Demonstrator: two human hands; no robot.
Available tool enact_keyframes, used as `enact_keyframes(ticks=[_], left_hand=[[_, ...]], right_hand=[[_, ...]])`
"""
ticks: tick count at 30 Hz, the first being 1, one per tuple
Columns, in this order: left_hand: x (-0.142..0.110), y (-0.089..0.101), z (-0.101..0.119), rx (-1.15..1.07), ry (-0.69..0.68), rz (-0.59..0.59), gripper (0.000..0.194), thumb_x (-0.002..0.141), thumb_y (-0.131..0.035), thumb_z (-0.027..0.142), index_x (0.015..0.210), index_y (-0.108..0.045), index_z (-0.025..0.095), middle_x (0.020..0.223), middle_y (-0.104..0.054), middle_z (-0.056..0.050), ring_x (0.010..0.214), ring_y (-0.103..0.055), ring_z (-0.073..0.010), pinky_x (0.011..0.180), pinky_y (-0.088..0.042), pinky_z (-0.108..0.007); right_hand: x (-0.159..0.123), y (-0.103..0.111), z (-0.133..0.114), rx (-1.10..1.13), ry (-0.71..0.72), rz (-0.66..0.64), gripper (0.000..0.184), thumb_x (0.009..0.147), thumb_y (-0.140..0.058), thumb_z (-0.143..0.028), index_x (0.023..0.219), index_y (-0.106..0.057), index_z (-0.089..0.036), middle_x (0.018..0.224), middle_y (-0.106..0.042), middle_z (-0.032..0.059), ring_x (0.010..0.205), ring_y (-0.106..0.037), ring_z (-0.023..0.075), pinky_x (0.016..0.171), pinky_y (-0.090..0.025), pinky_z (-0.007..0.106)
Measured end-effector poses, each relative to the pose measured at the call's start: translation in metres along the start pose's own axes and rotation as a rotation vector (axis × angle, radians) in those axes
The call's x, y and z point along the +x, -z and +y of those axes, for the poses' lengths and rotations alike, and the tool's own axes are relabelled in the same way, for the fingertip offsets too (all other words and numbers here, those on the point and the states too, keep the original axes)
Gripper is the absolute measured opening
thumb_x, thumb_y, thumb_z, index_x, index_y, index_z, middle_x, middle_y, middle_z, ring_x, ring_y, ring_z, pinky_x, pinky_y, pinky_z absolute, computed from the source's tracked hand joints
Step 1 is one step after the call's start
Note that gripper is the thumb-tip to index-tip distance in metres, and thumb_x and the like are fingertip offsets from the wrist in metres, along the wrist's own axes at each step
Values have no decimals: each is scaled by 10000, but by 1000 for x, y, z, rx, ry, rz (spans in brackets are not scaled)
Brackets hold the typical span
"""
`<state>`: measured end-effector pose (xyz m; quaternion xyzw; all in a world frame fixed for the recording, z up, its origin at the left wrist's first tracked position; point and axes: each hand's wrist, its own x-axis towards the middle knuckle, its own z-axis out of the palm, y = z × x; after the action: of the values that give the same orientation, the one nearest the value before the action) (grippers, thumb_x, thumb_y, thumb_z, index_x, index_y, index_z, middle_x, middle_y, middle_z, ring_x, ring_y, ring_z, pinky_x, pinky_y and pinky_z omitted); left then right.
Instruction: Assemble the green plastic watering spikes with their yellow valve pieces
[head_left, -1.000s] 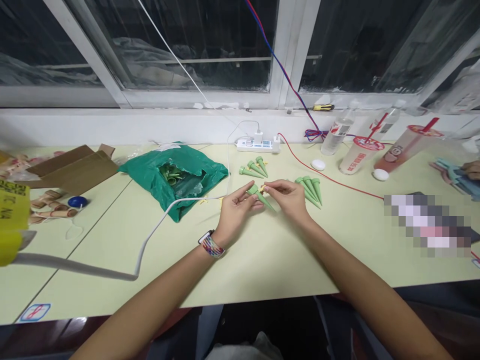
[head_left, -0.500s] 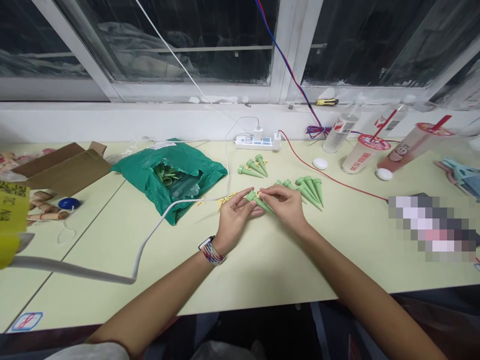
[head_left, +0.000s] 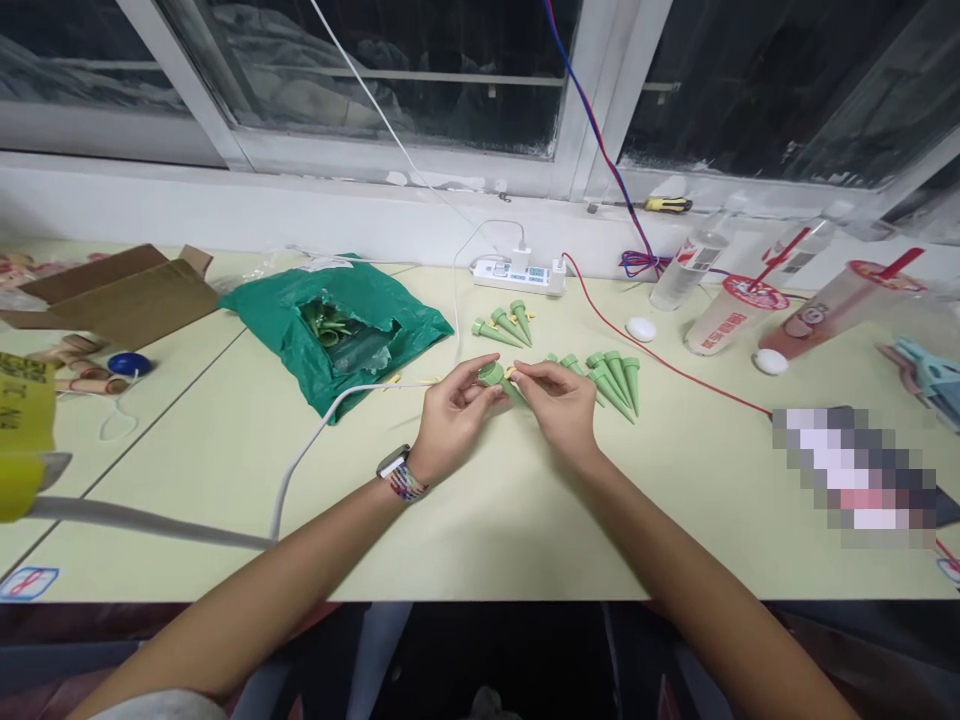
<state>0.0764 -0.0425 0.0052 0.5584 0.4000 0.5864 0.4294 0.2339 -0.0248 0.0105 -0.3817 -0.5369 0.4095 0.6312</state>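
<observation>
My left hand (head_left: 450, 415) is closed round the wide end of a hollow green plastic spike (head_left: 491, 374), whose open rim faces up toward me. With its thumb and forefinger, my right hand (head_left: 559, 405) pinches a small yellow plastic piece (head_left: 510, 373) against the spike's side. Part of the spike's narrow end is hidden by the right fingers. Just beyond that hand lie several more green spikes (head_left: 616, 380) side by side. Farther back is a smaller group of spikes (head_left: 511, 322) with yellow pieces by them. A torn green bag (head_left: 262, 300) to the left holds more green parts (head_left: 328, 328).
A white cable (head_left: 300, 455) crosses the table at left, near a cardboard box (head_left: 135, 300) and a blue ball (head_left: 129, 364). Behind stands a power strip (head_left: 517, 277). At right are drink cups (head_left: 731, 318), bottles (head_left: 690, 262), white egg-shaped objects (head_left: 641, 329) and a red cable (head_left: 675, 362).
The spike has turned in my left hand, so its open rim shows more. Both hands have shifted slightly left and up in the picture, and the camera view has moved a little.
</observation>
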Motion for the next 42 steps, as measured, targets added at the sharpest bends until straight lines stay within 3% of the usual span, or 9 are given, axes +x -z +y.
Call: enact_keyframes(ticks=[3, 7, 12, 18, 22, 26, 32, 42], left_hand=[[8, 9, 0, 104, -153, -5, 432, 929, -765, 373, 1327, -700, 216, 837, -694, -15, 741, -719, -156, 826, -667, -339], [19, 28, 4, 243, -323, 135, 403, 989, -692, 385, 1371, -661, 260, 1087, -698, -67, 834, -726, -166, 816, -640, -317], [31, 43, -3, 127, -287, 270, 356, 1014, -636, 456, 1321, -624, 276, 884, -627, -13, 701, -710, -164, 607, -611, -272], [38, 39, -5, 113, -301, 291, 295, 972, -693, 383, 1223, -605, 256, 870, -613, 2, 602, -655, -123, 535, -583, -242], [37, 36, -1, 121, -300, 273, 314, 913, -739, 279, 1195, -605, 250, 944, -636, -7, 607, -678, -116, 552, -608, -248], [37, 35, 0, 114, -261, 225, 297, 920, -703, 232, 1202, -612, 240, 835, -650, 12, 622, -704, -130, 584, -621, -246], [36, 33, 0, 92, -226, 157, 367, 859, -764, 222, 1201, -632, 232, 807, -660, 21, 631, -696, -125, 621, -633, -252], [36, 35, 0, 150, -221, 144, 363, 851, -773, 242, 1192, -649, 235, 761, -660, 31, 670, -706, -134, 639, -631, -254]], right_hand=[[2, -2, -2, 2, 41, -40, 107, 848, -825, -310, 919, -843, -232, 1008, -838, 50, 988, -794, 252, 965, -643, 419], [1, -1, 3, -131, 121, -162, 273, 987, -688, -344, 1225, -788, -255, 1218, -804, 62, 1157, -753, 255, 1060, -593, 461], [-1, 2, 18, -595, 405, -425, 264, 1016, -605, -234, 1220, -774, -229, 1301, -763, 93, 1274, -649, 295, 1121, -516, 532], [-2, -2, 20, -742, 543, -613, 251, 1007, -587, -162, 1179, -762, -215, 1202, -780, 87, 1213, -612, 302, 1055, -532, 511], [-4, -2, 17, -746, 555, -609, 232, 1008, -576, -149, 1095, -775, -232, 1091, -767, 94, 1098, -615, 287, 985, -546, 485], [-3, 1, 20, -777, 514, -533, 275, 960, -642, -148, 1194, -756, -233, 1227, -699, 124, 1202, -568, 308, 1040, -524, 505], [-2, 1, 25, -790, 467, -556, 190, 948, -663, -153, 1076, -784, -223, 1168, -710, 112, 1185, -568, 304, 1043, -518, 491], [-11, -14, 19, -857, 475, -527, 250, 983, -710, -406, 1134, -768, -215, 1063, -624, 111, 1034, -553, 287, 964, -508, 453]])
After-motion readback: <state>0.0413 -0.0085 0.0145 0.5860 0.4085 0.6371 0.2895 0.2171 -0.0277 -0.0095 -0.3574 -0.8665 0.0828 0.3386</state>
